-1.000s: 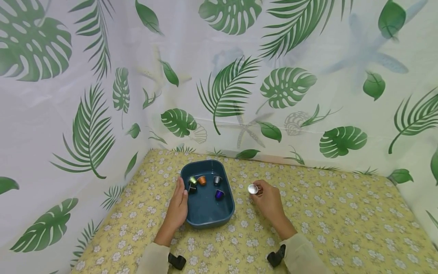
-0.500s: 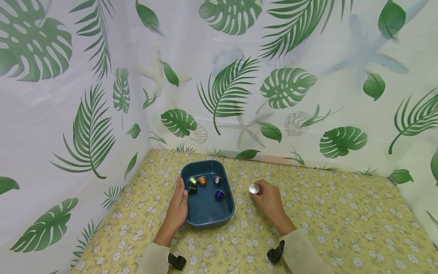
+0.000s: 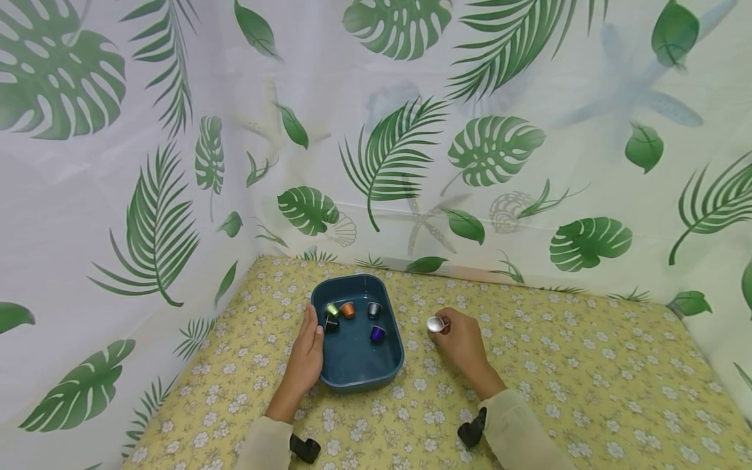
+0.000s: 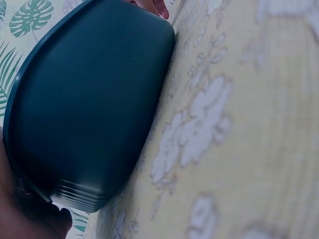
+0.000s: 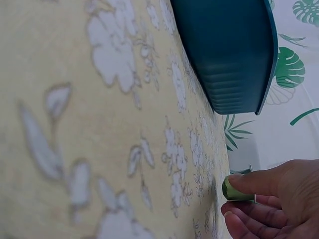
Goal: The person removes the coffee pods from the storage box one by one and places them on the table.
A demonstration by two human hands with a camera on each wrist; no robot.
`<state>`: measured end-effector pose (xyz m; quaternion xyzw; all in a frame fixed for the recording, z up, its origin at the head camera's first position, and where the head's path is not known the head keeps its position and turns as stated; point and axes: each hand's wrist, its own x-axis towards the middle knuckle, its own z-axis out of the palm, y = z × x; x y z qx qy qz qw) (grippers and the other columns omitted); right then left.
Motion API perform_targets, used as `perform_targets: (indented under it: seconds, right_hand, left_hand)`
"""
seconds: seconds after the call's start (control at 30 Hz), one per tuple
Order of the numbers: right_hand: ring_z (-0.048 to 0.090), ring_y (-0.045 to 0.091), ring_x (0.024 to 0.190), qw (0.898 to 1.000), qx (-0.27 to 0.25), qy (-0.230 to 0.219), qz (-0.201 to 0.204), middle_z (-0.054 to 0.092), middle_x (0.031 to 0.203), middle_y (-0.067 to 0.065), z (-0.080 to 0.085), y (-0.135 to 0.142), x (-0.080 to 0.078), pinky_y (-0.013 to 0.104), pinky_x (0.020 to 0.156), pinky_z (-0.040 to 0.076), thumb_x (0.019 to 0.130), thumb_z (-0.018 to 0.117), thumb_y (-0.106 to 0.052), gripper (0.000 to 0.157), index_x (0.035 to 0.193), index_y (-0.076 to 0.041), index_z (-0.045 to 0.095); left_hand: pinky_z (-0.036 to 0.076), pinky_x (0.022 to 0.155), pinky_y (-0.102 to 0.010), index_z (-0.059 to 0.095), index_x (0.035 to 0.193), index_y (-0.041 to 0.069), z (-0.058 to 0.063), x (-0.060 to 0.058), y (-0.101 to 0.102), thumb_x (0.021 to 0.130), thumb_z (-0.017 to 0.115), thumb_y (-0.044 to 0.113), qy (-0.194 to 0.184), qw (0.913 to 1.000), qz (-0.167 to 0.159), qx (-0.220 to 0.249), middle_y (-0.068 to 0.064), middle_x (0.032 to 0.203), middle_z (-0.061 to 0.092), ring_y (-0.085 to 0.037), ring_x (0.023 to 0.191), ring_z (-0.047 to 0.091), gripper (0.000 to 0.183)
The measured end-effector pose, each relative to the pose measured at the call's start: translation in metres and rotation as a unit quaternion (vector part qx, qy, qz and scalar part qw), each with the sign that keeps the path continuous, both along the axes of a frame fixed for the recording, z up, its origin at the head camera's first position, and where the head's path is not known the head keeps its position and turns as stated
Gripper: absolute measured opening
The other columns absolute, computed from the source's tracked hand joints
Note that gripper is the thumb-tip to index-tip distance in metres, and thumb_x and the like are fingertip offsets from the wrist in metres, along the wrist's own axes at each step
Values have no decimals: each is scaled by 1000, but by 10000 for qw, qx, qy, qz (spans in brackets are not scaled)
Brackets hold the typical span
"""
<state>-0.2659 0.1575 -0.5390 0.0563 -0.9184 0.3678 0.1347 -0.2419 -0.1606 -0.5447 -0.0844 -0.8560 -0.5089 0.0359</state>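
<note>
My left hand (image 3: 307, 349) holds the left side of a dark teal plastic tub (image 3: 358, 378), thumb at the rim and fingers along the outer wall. In the left wrist view this hand (image 4: 30, 211) sits low at the tub's corner. To the right of the tub, my right hand (image 3: 464, 343) pinches a coffee capsule whose silver lid (image 3: 435, 324) faces up. The right wrist view shows the capsule's green body (image 5: 237, 193) between thumb and fingers. A second rim (image 5: 251, 168) shows behind the thumb; whether it belongs to another capsule I cannot tell.
Inside the tub lie several capsules: a light green one (image 3: 332, 310), an orange one (image 3: 348, 309), a grey one (image 3: 374, 309), a purple one (image 3: 378, 333) and a black one (image 3: 331, 323). A yellow floral cloth (image 3: 564, 378) covers the table. Leaf-printed sheeting (image 3: 511, 85) hangs behind and left.
Almost nothing differs. The right forearm has shifted very slightly, and the capsule's lid is tilted a little differently than a second ago. The left hand and the tub keep their places.
</note>
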Motion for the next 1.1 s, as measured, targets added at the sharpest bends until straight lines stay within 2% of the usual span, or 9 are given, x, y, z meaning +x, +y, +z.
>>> perform_targets:
  seconds: [0.37, 0.67, 1.0, 1.1]
  right_hand:
    - [70, 27, 82, 9998, 102, -187, -18, 73, 95, 16, -5, 1, -2, 45, 73, 58, 84, 82, 0, 26, 108, 3, 72]
    - [69, 26, 81, 9999, 47, -100, 25, 72, 94, 15, -8, 2, -3, 45, 73, 58, 84, 82, 0, 28, 109, 3, 70]
    - [69, 28, 82, 9999, 31, -157, -8, 71, 96, 17, -8, 2, -1, 46, 73, 57, 83, 82, 2, 33, 113, 5, 68]
    - [68, 28, 83, 9998, 17, -204, -15, 71, 98, 19, -6, 2, 1, 45, 73, 58, 82, 82, 3, 38, 117, 7, 67]
  left_hand:
    - [11, 122, -58, 2, 163, 3, 1, 0, 0, 114, 27, 19, -10, 10000, 28, -36, -15, 169, -5, -36, 155, 0, 57]
    - [12, 122, -57, 3, 163, 2, 1, 0, 0, 114, 28, 20, 30, 10000, 43, -10, -14, 170, -4, -36, 155, 1, 57]
    - [11, 122, -57, 3, 163, 3, 1, 0, 0, 114, 28, 20, 22, 10000, 34, -6, -11, 170, -6, -36, 155, 0, 57]
    - [11, 122, -57, 3, 163, 3, 1, 0, 0, 114, 27, 24, 37, 10000, 34, 8, -11, 170, -6, -36, 155, 1, 58]
